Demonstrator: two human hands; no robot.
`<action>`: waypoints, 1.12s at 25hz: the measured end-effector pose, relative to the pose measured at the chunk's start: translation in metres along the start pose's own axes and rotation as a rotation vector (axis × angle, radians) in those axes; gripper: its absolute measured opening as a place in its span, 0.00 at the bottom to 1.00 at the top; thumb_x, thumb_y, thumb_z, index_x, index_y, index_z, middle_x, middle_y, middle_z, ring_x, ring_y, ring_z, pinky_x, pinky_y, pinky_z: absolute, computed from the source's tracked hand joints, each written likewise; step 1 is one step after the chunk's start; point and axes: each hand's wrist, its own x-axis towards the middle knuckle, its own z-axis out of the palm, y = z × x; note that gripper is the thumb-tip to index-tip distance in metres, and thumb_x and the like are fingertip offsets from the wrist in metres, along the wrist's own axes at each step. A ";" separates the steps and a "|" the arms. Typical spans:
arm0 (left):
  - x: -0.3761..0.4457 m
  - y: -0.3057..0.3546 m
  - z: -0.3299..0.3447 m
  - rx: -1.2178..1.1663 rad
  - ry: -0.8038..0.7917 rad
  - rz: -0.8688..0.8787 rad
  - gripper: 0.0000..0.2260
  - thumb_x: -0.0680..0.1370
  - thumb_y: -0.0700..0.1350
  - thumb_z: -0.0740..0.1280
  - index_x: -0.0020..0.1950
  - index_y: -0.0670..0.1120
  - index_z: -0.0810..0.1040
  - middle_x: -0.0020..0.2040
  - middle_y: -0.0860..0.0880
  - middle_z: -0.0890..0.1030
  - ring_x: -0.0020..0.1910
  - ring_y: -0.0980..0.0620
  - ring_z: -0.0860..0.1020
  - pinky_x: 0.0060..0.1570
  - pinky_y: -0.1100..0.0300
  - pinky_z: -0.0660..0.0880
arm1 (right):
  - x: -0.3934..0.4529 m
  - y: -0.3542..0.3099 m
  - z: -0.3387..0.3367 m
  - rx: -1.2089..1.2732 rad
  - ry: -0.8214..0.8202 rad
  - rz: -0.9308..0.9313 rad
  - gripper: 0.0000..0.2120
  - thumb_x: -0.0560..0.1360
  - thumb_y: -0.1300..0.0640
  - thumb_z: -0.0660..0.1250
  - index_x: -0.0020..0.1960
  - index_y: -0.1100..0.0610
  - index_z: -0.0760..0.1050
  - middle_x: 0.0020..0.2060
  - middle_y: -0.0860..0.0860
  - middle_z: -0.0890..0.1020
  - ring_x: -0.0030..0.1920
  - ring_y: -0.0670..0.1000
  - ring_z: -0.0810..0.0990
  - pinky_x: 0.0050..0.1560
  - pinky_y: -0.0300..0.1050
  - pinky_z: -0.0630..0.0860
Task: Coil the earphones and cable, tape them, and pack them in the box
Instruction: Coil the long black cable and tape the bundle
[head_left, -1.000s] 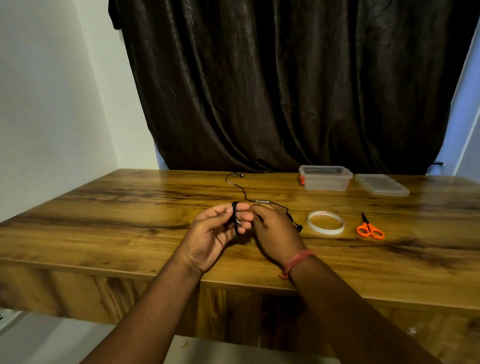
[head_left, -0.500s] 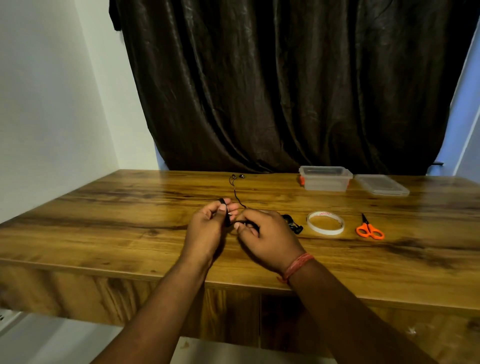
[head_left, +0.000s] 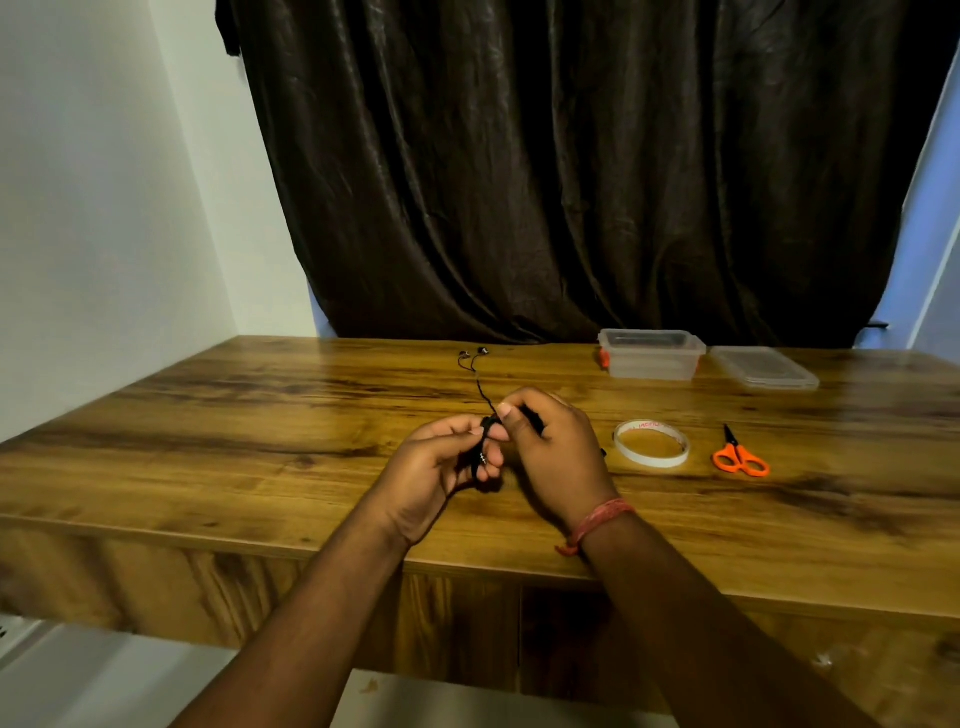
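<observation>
Earphone cord being wound at wooden table.

Clear box sat open at the far edge, lid beside it; tape roll and scissors lay near. Left hand gripped black coil; right hand pinched the cord. Earbuds rested beyond the hands.

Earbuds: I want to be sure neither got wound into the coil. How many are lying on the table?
2: one earbud and the other earbud lie side by side at the table's far edge, near the curtain.
</observation>
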 end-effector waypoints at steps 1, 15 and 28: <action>-0.001 0.000 -0.001 -0.011 -0.014 -0.004 0.11 0.74 0.42 0.62 0.47 0.41 0.82 0.36 0.45 0.78 0.34 0.51 0.77 0.36 0.62 0.72 | 0.001 0.001 0.000 0.017 -0.027 0.025 0.07 0.80 0.53 0.64 0.47 0.51 0.79 0.42 0.46 0.81 0.46 0.46 0.78 0.46 0.47 0.75; 0.005 0.006 -0.007 -0.272 0.366 0.246 0.11 0.83 0.36 0.56 0.58 0.38 0.77 0.50 0.41 0.85 0.52 0.48 0.84 0.50 0.62 0.80 | -0.012 -0.014 0.007 -0.258 -0.403 -0.180 0.06 0.80 0.49 0.62 0.45 0.48 0.72 0.38 0.45 0.76 0.39 0.49 0.75 0.40 0.49 0.75; 0.006 -0.005 0.005 0.155 0.171 -0.034 0.16 0.79 0.37 0.56 0.39 0.38 0.80 0.30 0.42 0.78 0.30 0.47 0.75 0.30 0.61 0.71 | -0.001 -0.002 0.003 -0.127 -0.022 -0.132 0.05 0.78 0.61 0.67 0.47 0.53 0.79 0.45 0.44 0.75 0.48 0.45 0.75 0.45 0.41 0.73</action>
